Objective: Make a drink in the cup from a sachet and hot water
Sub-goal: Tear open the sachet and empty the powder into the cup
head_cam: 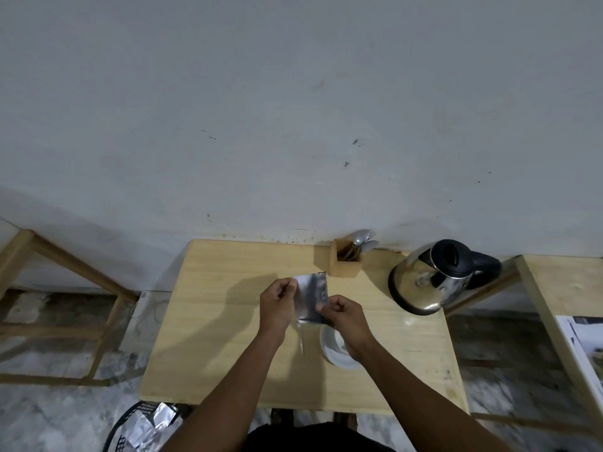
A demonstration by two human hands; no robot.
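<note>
I hold a silver foil sachet (311, 296) upright above the wooden table (228, 321), between both hands. My left hand (277, 305) pinches its upper left edge, where a thin torn strip (301, 337) hangs down. My right hand (342, 318) grips the sachet's lower right corner. A white cup (336, 349) stands on the table just below and behind my right hand, partly hidden by the wrist. A steel kettle (434, 282) with a black lid and handle stands at the back right of the table.
A wooden holder (344, 261) with several spoons stands at the table's back edge, against the wall. A black mesh bin (143, 429) with crumpled foil wrappers sits on the floor at lower left. Wooden frames stand to the left and right.
</note>
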